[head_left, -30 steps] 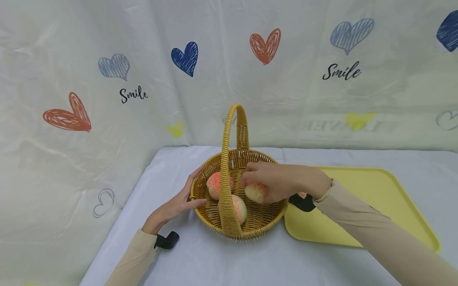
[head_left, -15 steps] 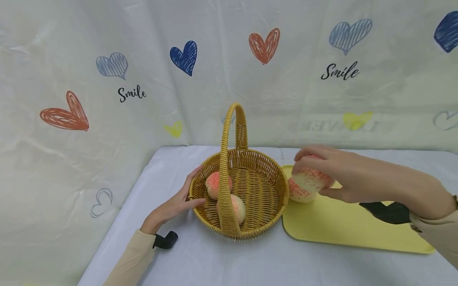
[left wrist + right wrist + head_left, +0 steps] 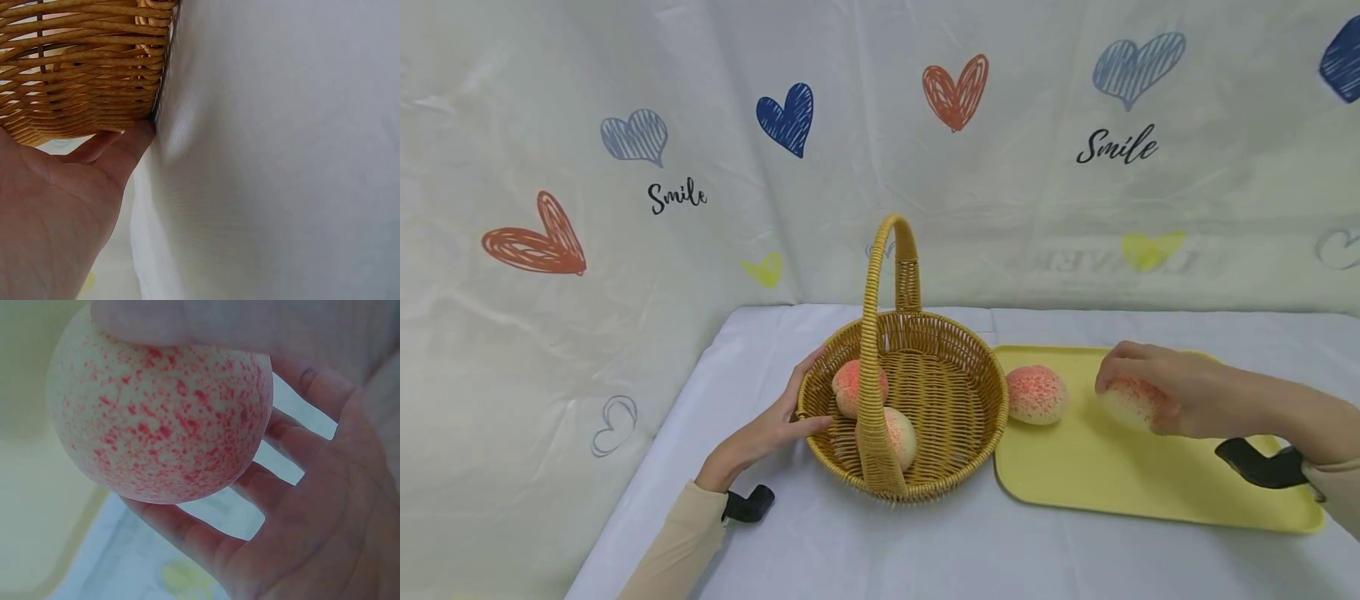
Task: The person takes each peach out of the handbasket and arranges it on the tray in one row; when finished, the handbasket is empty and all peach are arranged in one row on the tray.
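My right hand (image 3: 1167, 390) holds a speckled pink-and-cream peach (image 3: 162, 419) over the yellow tray (image 3: 1075, 475), thumb on one side and fingers spread round the other. To its left, a second peach (image 3: 1037, 395) lies on the tray near the basket. My left hand (image 3: 778, 425) steadies the wicker basket (image 3: 943, 400) at its left side, the thumb across the rim and the fingers along the outer wall. In the left wrist view the fingertips (image 3: 140, 134) reach the basket's base. Two more peaches, one pinker (image 3: 847, 389) and one paler (image 3: 901, 437), sit inside, partly behind the handle.
The basket's tall arched handle (image 3: 871, 333) rises above its rim. Tray and basket stand side by side on a white cloth (image 3: 970, 550). A pale curtain (image 3: 1037, 208) with printed hearts hangs behind the table and along the left.
My right hand has lifted the peach out of the basket, carried it right, and lowered it over the tray. The left hand has stayed at the basket.
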{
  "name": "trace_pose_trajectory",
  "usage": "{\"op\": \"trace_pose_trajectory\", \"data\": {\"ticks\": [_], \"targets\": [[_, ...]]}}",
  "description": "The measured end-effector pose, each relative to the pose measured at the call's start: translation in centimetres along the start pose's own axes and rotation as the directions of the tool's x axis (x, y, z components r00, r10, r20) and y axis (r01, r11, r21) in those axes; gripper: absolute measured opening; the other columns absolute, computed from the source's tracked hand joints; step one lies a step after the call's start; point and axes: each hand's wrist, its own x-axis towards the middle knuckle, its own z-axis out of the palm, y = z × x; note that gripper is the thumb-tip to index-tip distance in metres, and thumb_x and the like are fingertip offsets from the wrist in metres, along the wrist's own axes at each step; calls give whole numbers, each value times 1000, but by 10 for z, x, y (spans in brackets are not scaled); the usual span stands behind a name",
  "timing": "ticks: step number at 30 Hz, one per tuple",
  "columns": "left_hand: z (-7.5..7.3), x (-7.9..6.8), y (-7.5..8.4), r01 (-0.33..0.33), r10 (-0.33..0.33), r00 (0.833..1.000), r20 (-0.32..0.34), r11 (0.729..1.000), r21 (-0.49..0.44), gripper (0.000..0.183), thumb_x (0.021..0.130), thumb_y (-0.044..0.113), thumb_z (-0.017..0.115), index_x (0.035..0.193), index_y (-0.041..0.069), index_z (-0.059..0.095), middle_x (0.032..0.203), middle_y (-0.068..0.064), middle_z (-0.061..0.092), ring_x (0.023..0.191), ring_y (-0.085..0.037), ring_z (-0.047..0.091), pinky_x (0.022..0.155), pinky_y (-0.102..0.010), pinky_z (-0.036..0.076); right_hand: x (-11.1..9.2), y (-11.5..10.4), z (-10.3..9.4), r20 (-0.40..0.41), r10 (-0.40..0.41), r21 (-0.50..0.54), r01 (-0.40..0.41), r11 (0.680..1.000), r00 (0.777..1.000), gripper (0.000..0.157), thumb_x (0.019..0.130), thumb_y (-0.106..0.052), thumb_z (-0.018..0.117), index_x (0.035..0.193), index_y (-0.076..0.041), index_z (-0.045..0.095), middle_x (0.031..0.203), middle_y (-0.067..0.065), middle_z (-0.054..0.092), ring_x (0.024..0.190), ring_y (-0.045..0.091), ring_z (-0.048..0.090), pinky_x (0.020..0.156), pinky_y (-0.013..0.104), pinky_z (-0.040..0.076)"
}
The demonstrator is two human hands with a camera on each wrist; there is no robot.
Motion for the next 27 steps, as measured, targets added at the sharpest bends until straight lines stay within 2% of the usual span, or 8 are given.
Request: {"op": "trace_pose_trajectory", "data": {"ticks": [3,5,9,12,15,18,22,27], "targets": [[1,0,0,-8,8,1000,2,1000,-3,98,98,31,68,168,37,0,175,-6,-4,157,-38,10,119,-63,18,-1,7,11,2,-31,36,31,999,1000,81,55,24,65,116,-28,61,120,-15,52,102,2,51,74,19,43],[1,0,0,-12,12,1000,3,1000,-4,97,98,31,68,167,37,1,175,-6,-4,157,-37,10,119,-63,18,1,10,16,-11,-59,26,60,998,998,83,52,25,65,116,-29,61,121,-14,53,107,3,51,80,18,43],[2,1,0,-23,23,1000,6,1000,-7,97,98,30,68,168,36,0,175,-5,-5,157,-37,9,119,-63,17,3,12,22,-28,-73,4,73,997,997,85,51,28,65,115,-30,62,124,-11,54,112,3,51,79,18,44],[2,1,-1,-27,27,1000,9,1000,-7,97,98,30,68,168,36,0,175,-5,-5,158,-37,8,119,-63,17,4,13,24,-22,-60,10,60,998,998,83,55,29,69,114,-29,63,126,-5,55,115,4,49,74,21,46],[1,2,0,-27,27,1000,13,1000,-11,97,98,29,67,168,36,-1,175,-5,-5,158,-37,7,119,-63,16,5,14,24,-30,-57,-11,56,998,998,76,61,21,81,114,-30,64,125,-5,57,116,4,50,79,20,48],[0,3,0,-23,23,1000,15,1000,-9,98,98,29,67,168,35,-1,175,-5,-6,158,-37,6,119,-64,16,6,14,23,-77,-72,-46,69,997,994,69,63,5,94,116,-30,66,122,-10,58,114,4,53,87,14,44],[0,3,0,-15,15,1000,13,1000,-6,98,97,29,67,168,35,-1,174,-5,-6,158,-37,6,119,-64,16,5,13,19,-99,-18,-38,14,999,995,63,69,-11,98,120,-28,66,121,-13,58,110,1,55,90,11,42],[0,2,0,-16,16,1000,12,1000,-8,98,97,29,67,168,36,-1,174,-4,-6,158,-37,5,119,-64,16,1,14,20,-58,67,-58,-70,996,996,60,72,-22,97,123,-24,67,118,-13,59,106,1,57,83,19,49]]}}
